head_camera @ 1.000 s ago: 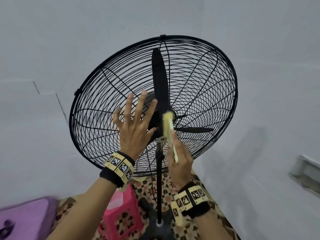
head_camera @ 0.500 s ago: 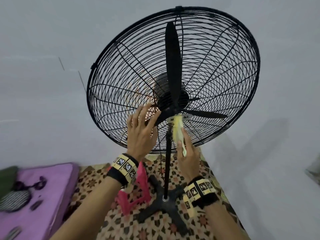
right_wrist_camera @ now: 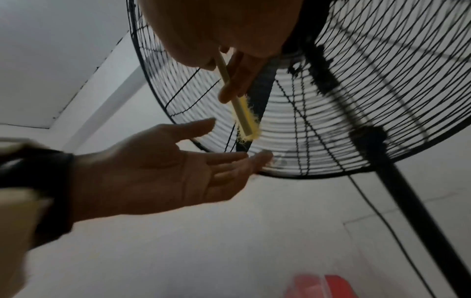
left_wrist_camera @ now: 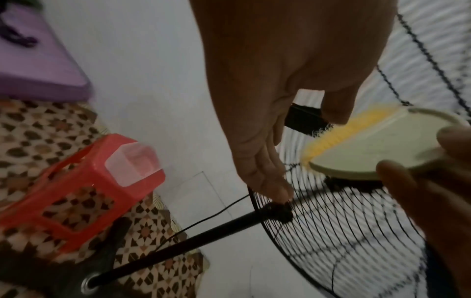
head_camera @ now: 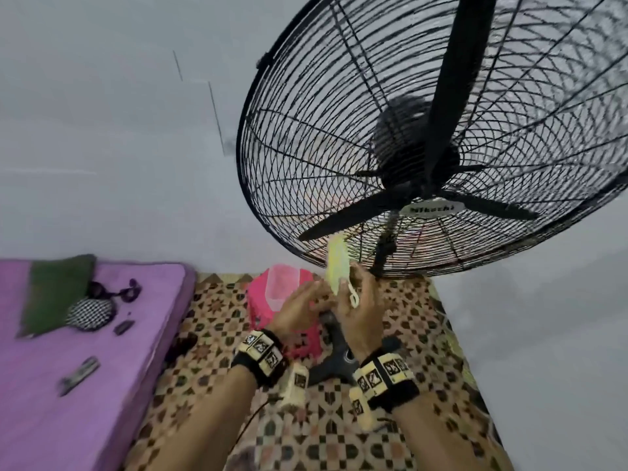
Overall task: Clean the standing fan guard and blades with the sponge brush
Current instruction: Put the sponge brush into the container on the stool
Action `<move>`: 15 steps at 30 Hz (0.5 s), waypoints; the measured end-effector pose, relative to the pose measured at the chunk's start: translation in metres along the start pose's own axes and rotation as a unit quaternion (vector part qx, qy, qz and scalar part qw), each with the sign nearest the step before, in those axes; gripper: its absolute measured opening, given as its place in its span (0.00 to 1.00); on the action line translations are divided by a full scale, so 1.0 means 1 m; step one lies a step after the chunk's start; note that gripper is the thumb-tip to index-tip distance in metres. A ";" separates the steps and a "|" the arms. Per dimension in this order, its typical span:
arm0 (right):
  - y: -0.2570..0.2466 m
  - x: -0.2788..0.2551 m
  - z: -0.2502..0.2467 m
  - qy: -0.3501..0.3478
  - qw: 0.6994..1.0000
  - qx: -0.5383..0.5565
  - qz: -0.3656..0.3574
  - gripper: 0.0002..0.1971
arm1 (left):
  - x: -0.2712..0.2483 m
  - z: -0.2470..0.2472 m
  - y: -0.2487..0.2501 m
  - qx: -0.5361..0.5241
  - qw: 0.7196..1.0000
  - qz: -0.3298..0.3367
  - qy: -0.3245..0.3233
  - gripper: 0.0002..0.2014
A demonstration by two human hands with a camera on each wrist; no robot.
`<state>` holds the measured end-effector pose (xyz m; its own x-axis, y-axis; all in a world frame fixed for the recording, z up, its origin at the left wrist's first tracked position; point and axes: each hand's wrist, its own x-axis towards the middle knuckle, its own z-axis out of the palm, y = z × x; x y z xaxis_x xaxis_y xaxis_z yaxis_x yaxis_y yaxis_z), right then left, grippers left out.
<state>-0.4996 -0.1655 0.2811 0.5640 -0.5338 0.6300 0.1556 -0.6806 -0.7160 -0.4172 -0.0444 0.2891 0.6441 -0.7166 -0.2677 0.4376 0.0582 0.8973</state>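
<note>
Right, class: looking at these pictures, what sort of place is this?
Probably a room in a home, perhaps a bedroom: a purple mattress lies on the floor, beside a patterned floor mat, with a standing fan and a pink plastic stool.

Bare forearms; each wrist wears a black band carrying cream blocks printed with black-and-white markers.

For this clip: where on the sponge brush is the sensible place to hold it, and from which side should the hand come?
Probably the bare flat handle end of the sponge brush, taken from below, away from the fan guard. The yellow sponge head points up at the guard's lower rim, so it must stay free. The right hand already pinches the handle so; the left hand is open beside it.
</note>
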 end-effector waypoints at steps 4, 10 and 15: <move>0.002 -0.020 0.063 -0.041 0.997 -0.030 0.053 0.20 | 0.024 -0.072 0.009 -0.014 0.999 0.005 0.033 0.10; -0.005 -0.069 0.142 -0.072 0.993 -0.060 0.075 0.13 | 0.046 -0.186 0.037 0.035 0.997 -0.040 -0.058 0.28; -0.025 -0.061 0.215 -0.132 0.974 -0.040 0.177 0.07 | 0.064 -0.267 0.051 0.113 0.990 -0.061 -0.060 0.23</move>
<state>-0.3635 -0.0086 0.1960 0.7616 -0.6019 0.2402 -0.1452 -0.5197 -0.8420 -0.1865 0.0988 0.2237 0.5094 -0.7870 -0.3479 0.3478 -0.1815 0.9198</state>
